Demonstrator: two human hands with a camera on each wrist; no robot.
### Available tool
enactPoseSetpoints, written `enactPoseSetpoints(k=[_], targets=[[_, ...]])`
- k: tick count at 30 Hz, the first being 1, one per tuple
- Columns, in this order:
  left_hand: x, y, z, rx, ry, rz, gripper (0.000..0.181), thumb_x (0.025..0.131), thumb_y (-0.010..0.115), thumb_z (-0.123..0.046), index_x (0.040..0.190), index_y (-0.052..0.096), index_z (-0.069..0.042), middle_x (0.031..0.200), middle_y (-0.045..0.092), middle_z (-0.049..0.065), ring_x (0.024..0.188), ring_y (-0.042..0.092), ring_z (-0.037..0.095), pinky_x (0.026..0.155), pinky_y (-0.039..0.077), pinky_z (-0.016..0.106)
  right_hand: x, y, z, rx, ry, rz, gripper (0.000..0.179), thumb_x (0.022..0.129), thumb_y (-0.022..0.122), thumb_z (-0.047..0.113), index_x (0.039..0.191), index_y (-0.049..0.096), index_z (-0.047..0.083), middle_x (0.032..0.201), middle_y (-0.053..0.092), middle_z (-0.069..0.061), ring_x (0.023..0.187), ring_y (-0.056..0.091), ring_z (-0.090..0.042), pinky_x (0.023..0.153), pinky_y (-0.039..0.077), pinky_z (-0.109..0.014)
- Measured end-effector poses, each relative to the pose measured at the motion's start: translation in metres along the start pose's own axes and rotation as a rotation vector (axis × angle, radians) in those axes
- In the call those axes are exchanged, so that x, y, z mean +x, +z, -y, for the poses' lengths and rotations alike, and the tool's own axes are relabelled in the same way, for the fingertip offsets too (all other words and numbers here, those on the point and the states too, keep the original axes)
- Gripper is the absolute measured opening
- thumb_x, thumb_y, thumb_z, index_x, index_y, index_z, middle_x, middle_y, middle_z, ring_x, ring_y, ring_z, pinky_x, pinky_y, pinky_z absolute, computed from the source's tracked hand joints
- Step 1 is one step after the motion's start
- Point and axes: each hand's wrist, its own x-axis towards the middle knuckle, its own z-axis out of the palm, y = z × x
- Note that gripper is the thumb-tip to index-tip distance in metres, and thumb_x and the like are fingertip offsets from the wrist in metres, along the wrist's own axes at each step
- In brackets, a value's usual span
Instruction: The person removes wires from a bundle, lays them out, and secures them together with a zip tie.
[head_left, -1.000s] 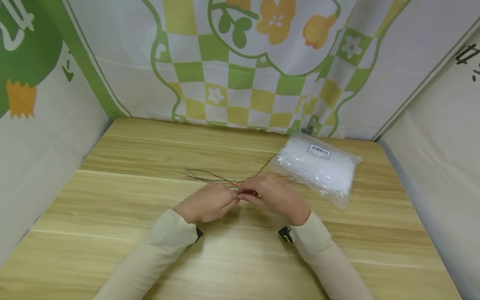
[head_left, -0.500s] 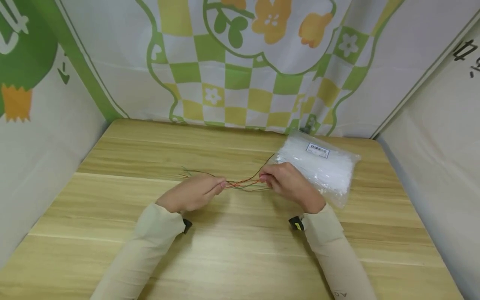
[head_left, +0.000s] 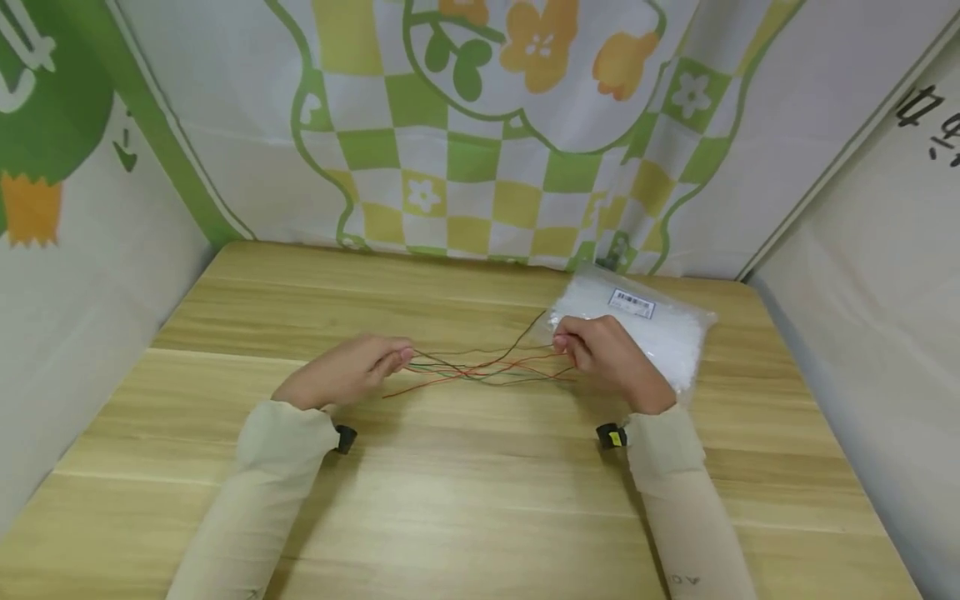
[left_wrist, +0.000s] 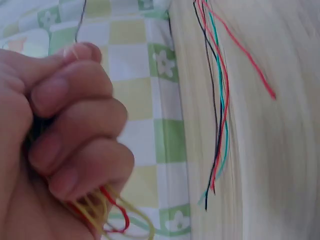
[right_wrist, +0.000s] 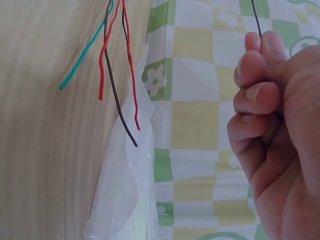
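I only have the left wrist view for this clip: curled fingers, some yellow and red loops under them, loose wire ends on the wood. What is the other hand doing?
Observer: The right hand is up at the right end of the thin wires, fingers curled and pinching a dark one.
Operator: Is anything lying beside it?
Observer: Yes, a clear plastic bag of white strips lies just behind that hand, at the table's far right corner.
Operator: And do the wires run between both hands?
Observer: In the head view they span the gap from the left hand to the right one, crossing each other in the middle.
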Motion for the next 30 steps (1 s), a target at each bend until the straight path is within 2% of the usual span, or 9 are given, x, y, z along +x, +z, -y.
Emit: enactPoseSetpoints(k=[3, 6, 8, 11, 13, 17, 21, 23, 30], targets=[[-0.003, -0.003, 0.004, -0.021, 0.013, -0.01, 0.035, 0.113, 0.047, -0.016, 0.079, 0.05, -0.011, 0.071, 0.038, -0.01, 0.062, 0.03, 0.0, 0.068, 0.038, 0.023, 0.0, -0.002, -0.001, 0.003, 0.055, 0.029, 0.021, 0.104, 0.064, 0.005, 0.085, 0.067, 0.012, 0.061, 0.054, 0.007, 0.057, 0.048, -0.006, 0.067, 0.048, -0.03], [-0.005, -0.007, 0.006, 0.004, 0.022, 0.0, 0.032, 0.113, 0.05, -0.015, 0.083, 0.063, -0.011, 0.071, 0.045, -0.008, 0.062, 0.033, 0.0, 0.066, 0.038, 0.023, 0.0, -0.003, -0.003, -0.017, 0.098, 0.069, 0.023, 0.106, 0.06, 0.006, 0.085, 0.066, 0.012, 0.061, 0.054, 0.006, 0.058, 0.048, -0.006, 0.068, 0.047, -0.03], [-0.008, -0.009, 0.006, 0.018, 0.021, 0.011, 0.03, 0.112, 0.051, -0.014, 0.09, 0.071, -0.012, 0.075, 0.056, -0.005, 0.063, 0.036, 0.0, 0.066, 0.039, 0.023, 0.0, -0.002, -0.004, -0.033, 0.107, 0.092, 0.024, 0.107, 0.06, 0.008, 0.085, 0.065, 0.012, 0.062, 0.055, 0.006, 0.058, 0.047, -0.007, 0.069, 0.047, -0.03], [-0.012, -0.014, 0.005, 0.014, -0.02, 0.019, 0.028, 0.112, 0.053, -0.015, 0.097, 0.076, -0.013, 0.082, 0.066, 0.0, 0.058, 0.033, 0.0, 0.061, 0.037, 0.023, -0.001, -0.004, -0.003, -0.017, 0.124, 0.108, 0.023, 0.107, 0.061, 0.011, 0.084, 0.066, 0.011, 0.061, 0.054, 0.006, 0.058, 0.048, -0.007, 0.07, 0.048, -0.032], [-0.014, -0.016, 0.005, 0.012, -0.046, 0.016, 0.027, 0.112, 0.053, -0.017, 0.099, 0.077, -0.013, 0.082, 0.068, 0.002, 0.055, 0.031, 0.0, 0.059, 0.036, 0.023, -0.002, -0.005, -0.001, 0.004, 0.145, 0.112, 0.023, 0.108, 0.06, 0.011, 0.086, 0.068, 0.011, 0.062, 0.055, 0.007, 0.059, 0.05, -0.008, 0.071, 0.049, -0.033], [-0.014, -0.017, 0.006, 0.011, -0.062, 0.001, 0.033, 0.114, 0.049, -0.021, 0.091, 0.071, -0.012, 0.071, 0.054, -0.006, 0.053, 0.028, 0.0, 0.057, 0.034, 0.023, -0.004, -0.007, 0.0, 0.054, 0.193, 0.135, 0.023, 0.108, 0.06, 0.013, 0.089, 0.071, 0.008, 0.062, 0.057, 0.007, 0.06, 0.052, -0.009, 0.074, 0.051, -0.034], [-0.013, -0.014, 0.007, -0.036, -0.066, -0.044, 0.043, 0.116, 0.041, -0.022, 0.075, 0.051, -0.014, 0.064, 0.036, -0.009, 0.055, 0.027, 0.002, 0.059, 0.032, 0.023, -0.005, -0.007, -0.001, 0.032, 0.215, 0.14, 0.023, 0.108, 0.062, 0.015, 0.089, 0.072, 0.009, 0.062, 0.057, 0.008, 0.059, 0.053, -0.009, 0.073, 0.05, -0.034], [-0.013, -0.013, 0.007, -0.065, -0.087, -0.066, 0.047, 0.117, 0.039, -0.025, 0.07, 0.042, -0.016, 0.062, 0.032, -0.009, 0.055, 0.025, 0.003, 0.058, 0.031, 0.023, -0.005, -0.007, -0.002, 0.004, 0.213, 0.136, 0.024, 0.108, 0.06, 0.014, 0.088, 0.072, 0.01, 0.061, 0.058, 0.009, 0.059, 0.053, -0.008, 0.072, 0.049, -0.035], [-0.016, -0.011, 0.009, -0.066, -0.183, -0.104, 0.061, 0.117, 0.035, -0.037, 0.06, 0.035, -0.017, 0.054, 0.028, -0.009, 0.05, 0.021, 0.004, 0.053, 0.028, 0.025, -0.005, -0.006, -0.003, -0.021, 0.183, 0.124, 0.028, 0.109, 0.056, 0.009, 0.084, 0.068, 0.012, 0.06, 0.059, 0.009, 0.057, 0.055, -0.004, 0.071, 0.051, -0.036]])
